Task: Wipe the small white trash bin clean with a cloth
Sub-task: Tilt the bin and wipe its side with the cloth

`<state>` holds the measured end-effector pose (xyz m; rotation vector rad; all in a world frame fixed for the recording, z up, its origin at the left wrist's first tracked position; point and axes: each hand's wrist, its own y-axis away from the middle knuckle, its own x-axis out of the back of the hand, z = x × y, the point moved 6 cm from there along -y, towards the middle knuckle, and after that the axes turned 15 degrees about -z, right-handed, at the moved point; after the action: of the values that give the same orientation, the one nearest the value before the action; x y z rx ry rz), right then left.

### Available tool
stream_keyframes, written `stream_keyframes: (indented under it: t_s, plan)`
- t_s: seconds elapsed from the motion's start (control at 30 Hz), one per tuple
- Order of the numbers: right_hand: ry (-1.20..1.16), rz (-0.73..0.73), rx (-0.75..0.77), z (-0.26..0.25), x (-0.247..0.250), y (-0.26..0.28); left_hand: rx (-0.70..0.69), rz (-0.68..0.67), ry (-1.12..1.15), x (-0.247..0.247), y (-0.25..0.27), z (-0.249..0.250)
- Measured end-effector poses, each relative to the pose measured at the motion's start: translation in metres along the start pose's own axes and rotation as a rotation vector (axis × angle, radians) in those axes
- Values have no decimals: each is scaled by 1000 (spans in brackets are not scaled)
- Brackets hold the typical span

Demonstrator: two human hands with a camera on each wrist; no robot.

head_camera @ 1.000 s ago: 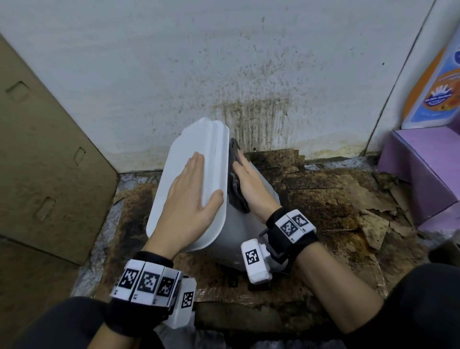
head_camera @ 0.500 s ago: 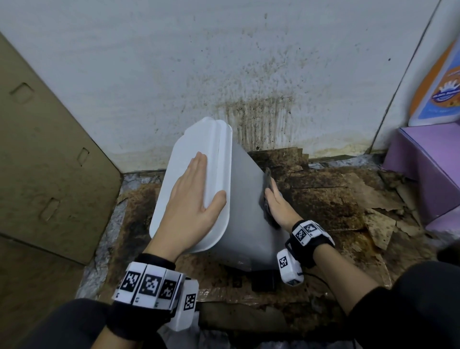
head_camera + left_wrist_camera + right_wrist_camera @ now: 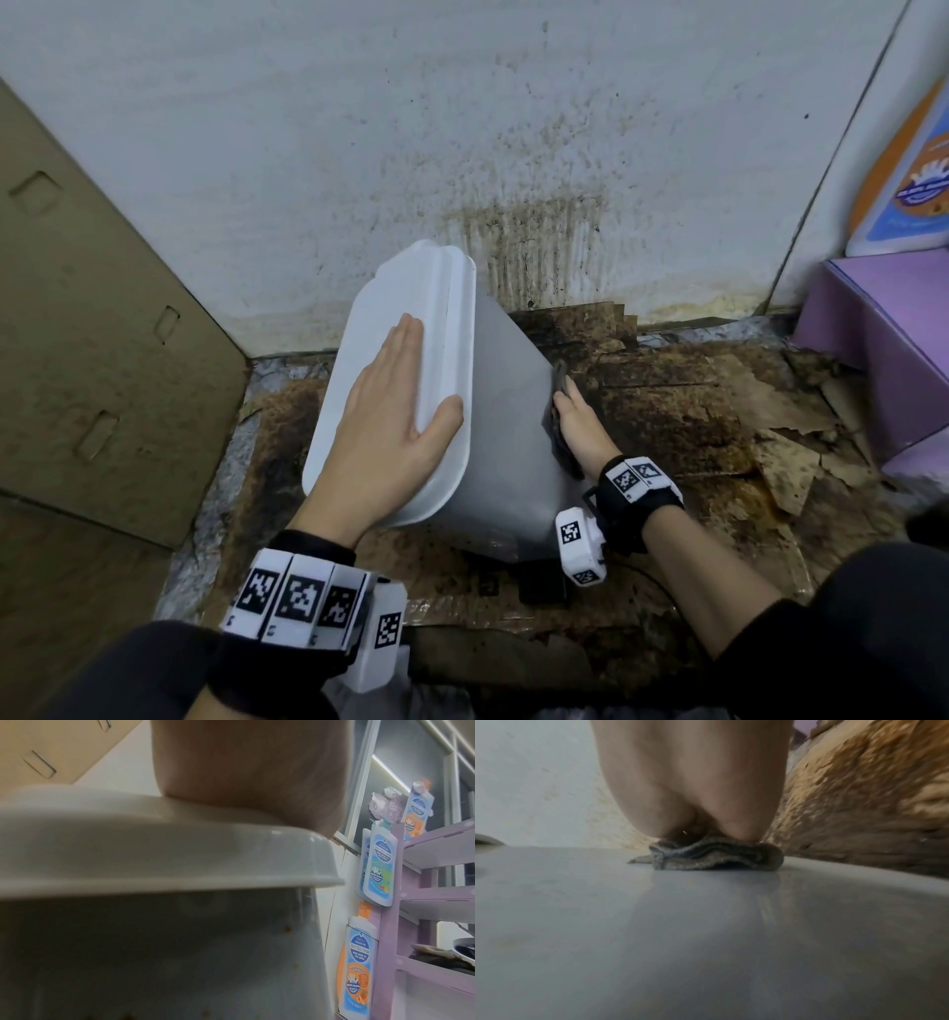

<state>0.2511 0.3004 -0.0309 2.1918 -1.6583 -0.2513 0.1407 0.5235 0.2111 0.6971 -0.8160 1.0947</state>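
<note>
The right hand (image 3: 577, 424) has slid its grey cloth (image 3: 713, 855) down the tilted white trash bin's (image 3: 506, 437) side, fingers flat; the left hand (image 3: 390, 416), spread, presses the lid (image 3: 447, 318).

White trash bin (image 3: 493, 411), dark grey cloth (image 3: 560, 442).
Brown-stained cardboard (image 3: 693, 411) on the floor; lilac shelf (image 3: 883, 329); black-and-white checked wristbands (image 3: 298, 598).

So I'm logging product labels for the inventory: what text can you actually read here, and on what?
"Anti-Bacterial": lower soap pouch on the purple shelf unit.
"FOLLOW ME": same pouch, above it; faint.
Upper pouch: smaller print too blurred.
Wrist-band squares: coded patterns, no words.
Trash bin, cloth: none.
</note>
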Motion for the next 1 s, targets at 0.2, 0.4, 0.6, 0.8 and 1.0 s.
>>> stream_keyframes:
  t_s: [0.2,0.4,0.6,0.8,1.0]
  plan:
    - [-37,-61,257,-122,-38,34,-6,-8,-5,0,0,1]
    - [24,-203,420,-164,-59,55,-1,-9,15,0,1,-4]
    - [224,-249,428,-151,-55,56,-1,-15,20,0,2,-3]
    - [296,-218,275,-94,-19,31,-4,-10,25,2,1,-6]
    - [190,-215,74,-38,7,24,-14,-7,38,0,1,-5]
